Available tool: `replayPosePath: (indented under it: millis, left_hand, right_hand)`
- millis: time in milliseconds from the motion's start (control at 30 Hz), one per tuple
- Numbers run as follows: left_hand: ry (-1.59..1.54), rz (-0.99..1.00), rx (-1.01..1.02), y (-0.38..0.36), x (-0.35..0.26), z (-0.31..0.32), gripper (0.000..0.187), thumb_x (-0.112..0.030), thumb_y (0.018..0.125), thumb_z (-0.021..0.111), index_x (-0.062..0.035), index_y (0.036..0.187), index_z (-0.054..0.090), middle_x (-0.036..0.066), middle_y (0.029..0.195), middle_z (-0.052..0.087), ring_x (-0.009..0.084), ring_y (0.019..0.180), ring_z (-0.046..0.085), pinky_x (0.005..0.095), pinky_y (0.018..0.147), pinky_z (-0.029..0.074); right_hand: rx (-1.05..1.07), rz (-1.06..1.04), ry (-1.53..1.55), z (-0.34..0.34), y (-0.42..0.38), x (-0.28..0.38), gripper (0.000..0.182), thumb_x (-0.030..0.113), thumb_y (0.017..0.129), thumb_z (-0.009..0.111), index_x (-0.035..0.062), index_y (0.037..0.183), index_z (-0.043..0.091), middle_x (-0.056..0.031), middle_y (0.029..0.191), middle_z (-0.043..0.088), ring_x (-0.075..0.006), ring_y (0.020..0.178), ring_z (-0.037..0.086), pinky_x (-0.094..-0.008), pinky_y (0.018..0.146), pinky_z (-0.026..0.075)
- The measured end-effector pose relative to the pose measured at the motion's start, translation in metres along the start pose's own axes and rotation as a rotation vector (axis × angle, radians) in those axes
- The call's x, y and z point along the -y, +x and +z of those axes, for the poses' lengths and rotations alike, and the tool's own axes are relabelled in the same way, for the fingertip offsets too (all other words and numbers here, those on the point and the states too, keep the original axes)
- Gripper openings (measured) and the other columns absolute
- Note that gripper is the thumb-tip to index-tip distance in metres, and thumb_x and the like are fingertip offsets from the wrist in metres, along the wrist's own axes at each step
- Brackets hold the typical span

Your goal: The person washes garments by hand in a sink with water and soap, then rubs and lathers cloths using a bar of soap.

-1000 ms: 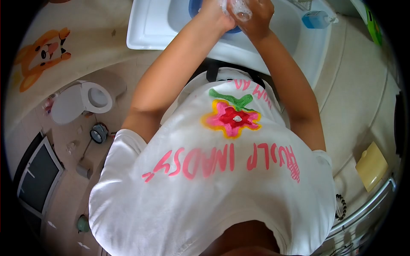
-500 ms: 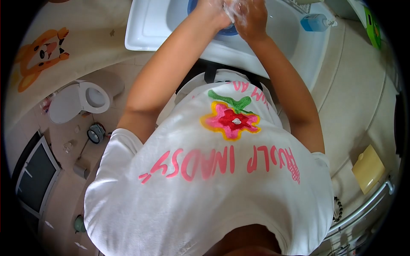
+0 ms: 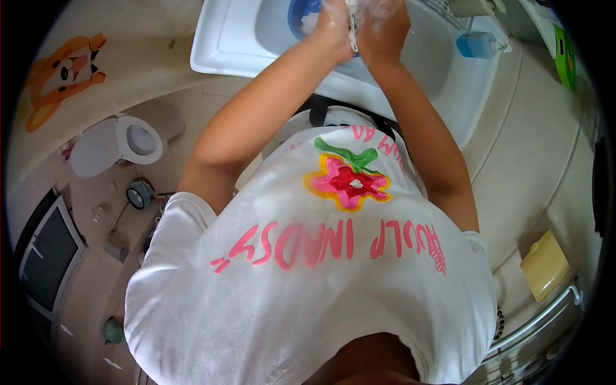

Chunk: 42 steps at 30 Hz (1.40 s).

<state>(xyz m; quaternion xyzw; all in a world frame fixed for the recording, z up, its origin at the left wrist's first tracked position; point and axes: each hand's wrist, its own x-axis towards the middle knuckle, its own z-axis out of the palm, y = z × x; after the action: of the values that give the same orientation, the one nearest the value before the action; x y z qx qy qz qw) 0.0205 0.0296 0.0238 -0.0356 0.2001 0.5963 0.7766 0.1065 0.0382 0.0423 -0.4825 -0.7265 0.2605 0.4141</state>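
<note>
At the top of the head view, my left hand (image 3: 335, 31) and my right hand (image 3: 387, 31) are close together over a blue basin (image 3: 296, 25) in the white sink (image 3: 221, 48). Both are closed on a wet white cloth (image 3: 353, 29), a narrow part of which hangs down between them. White suds cover the fingers of my right hand, blurred by motion. A white clump (image 3: 310, 23) shows inside the basin, left of my left hand. The upper frame edge cuts off part of both hands.
A pump bottle of blue liquid (image 3: 476, 45) stands on the sink's right rim. Behind it is a ribbed rack (image 3: 449, 11). A toilet (image 3: 140, 139) with its lid raised is at left, below a curtain with a cartoon bear (image 3: 64, 80). A metal rail (image 3: 539, 321) runs at lower right.
My hands and the sink sit slightly lower in view. More of the basin and its white clump shows, and a strip of the cloth now hangs between my hands.
</note>
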Motion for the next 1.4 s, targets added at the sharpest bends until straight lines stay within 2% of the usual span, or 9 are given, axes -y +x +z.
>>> replayPosePath:
  millis: [100, 133, 267, 533, 633, 767, 833, 1233, 1400]
  left_hand:
    - [-0.014, -0.183, 0.408, -0.002, -0.018, -0.022, 0.034, -0.027, 0.097, 0.038, -0.0055, 0.112, 0.060, 0.009, 0.113, 0.064, 0.0224, 0.100, 0.063, 0.0365, 0.085, 0.053]
    - [0.222, -0.018, -0.061, -0.011, 0.001, -0.009, 0.033, -0.028, 0.096, 0.038, -0.0056, 0.106, 0.060, 0.009, 0.105, 0.066, 0.0223, 0.095, 0.064, 0.0371, 0.083, 0.053]
    - [-0.038, -0.007, -0.178, -0.003, 0.026, -0.052, 0.029, -0.028, 0.097, 0.041, -0.0074, 0.105, 0.060, 0.008, 0.103, 0.066, 0.0217, 0.093, 0.064, 0.0338, 0.082, 0.052]
    - [0.200, 0.030, -0.296, 0.007, 0.017, -0.046, 0.045, -0.043, 0.097, 0.050, -0.0029, 0.117, 0.058, 0.009, 0.112, 0.064, 0.0209, 0.102, 0.063, 0.0348, 0.090, 0.051]
    - [0.837, 0.377, -0.167, 0.032, 0.004, -0.108, 0.052, -0.040, 0.094, 0.055, 0.0006, 0.126, 0.053, 0.013, 0.119, 0.061, 0.0253, 0.108, 0.060, 0.0354, 0.092, 0.050]
    - [2.170, 1.026, -0.262, 0.029, -0.023, -0.166, 0.065, -0.033, 0.086, 0.064, 0.0040, 0.137, 0.045, 0.023, 0.119, 0.060, 0.0326, 0.108, 0.059, 0.0362, 0.092, 0.048]
    - [1.899, 0.440, -0.443, -0.007, -0.047, -0.124, 0.057, -0.027, 0.081, 0.068, 0.0072, 0.123, 0.053, 0.027, 0.115, 0.060, 0.0374, 0.110, 0.057, 0.0401, 0.094, 0.046]
    - [1.948, 0.120, -0.609, 0.010, -0.071, -0.174, 0.046, -0.017, 0.079, 0.071, 0.0115, 0.112, 0.057, 0.021, 0.076, 0.069, 0.0306, 0.065, 0.069, 0.0360, 0.066, 0.054]
    - [1.839, 0.225, -0.629, -0.017, -0.075, -0.139, 0.032, -0.019, 0.078, 0.069, 0.0052, 0.099, 0.061, 0.024, 0.082, 0.067, 0.0378, 0.075, 0.068, 0.0415, 0.068, 0.054]
  right_hand:
    - [-0.183, -0.597, -0.121, -0.001, -0.009, -0.031, 0.014, 0.018, 0.077, 0.067, 0.0064, 0.084, 0.069, -0.0133, 0.087, 0.067, -0.0325, 0.076, 0.064, -0.0409, 0.070, 0.053]
    - [-0.205, -0.695, -0.128, 0.001, -0.013, -0.043, 0.013, 0.018, 0.073, 0.071, 0.0075, 0.080, 0.070, -0.0115, 0.083, 0.067, -0.0328, 0.072, 0.064, -0.0416, 0.068, 0.054]
    - [-0.128, -0.631, -0.063, 0.007, -0.015, -0.036, 0.014, 0.014, 0.070, 0.071, 0.0037, 0.081, 0.069, -0.0145, 0.079, 0.065, -0.0347, 0.072, 0.063, -0.0398, 0.068, 0.054]
    - [-0.059, 0.679, 0.636, 0.016, 0.008, -0.052, 0.030, 0.024, 0.092, 0.065, -0.0055, 0.088, 0.067, -0.0087, 0.087, 0.068, -0.0141, 0.074, 0.060, -0.0308, 0.066, 0.049]
    - [0.015, 0.666, 0.859, 0.009, 0.016, -0.057, 0.029, 0.025, 0.092, 0.065, -0.0031, 0.092, 0.068, -0.0074, 0.088, 0.068, -0.0155, 0.075, 0.060, -0.0311, 0.067, 0.050]
    - [0.363, 0.245, -0.114, 0.040, -0.014, -0.165, 0.021, 0.015, 0.086, 0.064, 0.0015, 0.101, 0.069, -0.0190, 0.098, 0.070, -0.0334, 0.091, 0.067, -0.0365, 0.083, 0.051]
    - [0.529, 0.273, -0.174, 0.043, -0.022, -0.169, 0.026, 0.009, 0.085, 0.063, 0.0038, 0.109, 0.067, -0.0173, 0.111, 0.067, -0.0312, 0.096, 0.067, -0.0343, 0.084, 0.051]
    - [0.845, 0.410, -0.209, 0.087, -0.034, -0.172, 0.029, 0.020, 0.089, 0.062, 0.0117, 0.117, 0.066, -0.0166, 0.116, 0.065, -0.0323, 0.108, 0.063, -0.0370, 0.092, 0.049]
    - [0.343, 0.289, -0.129, 0.038, -0.035, -0.170, 0.028, 0.020, 0.089, 0.063, 0.0078, 0.114, 0.065, -0.0151, 0.109, 0.068, -0.0286, 0.103, 0.066, -0.0353, 0.086, 0.051]
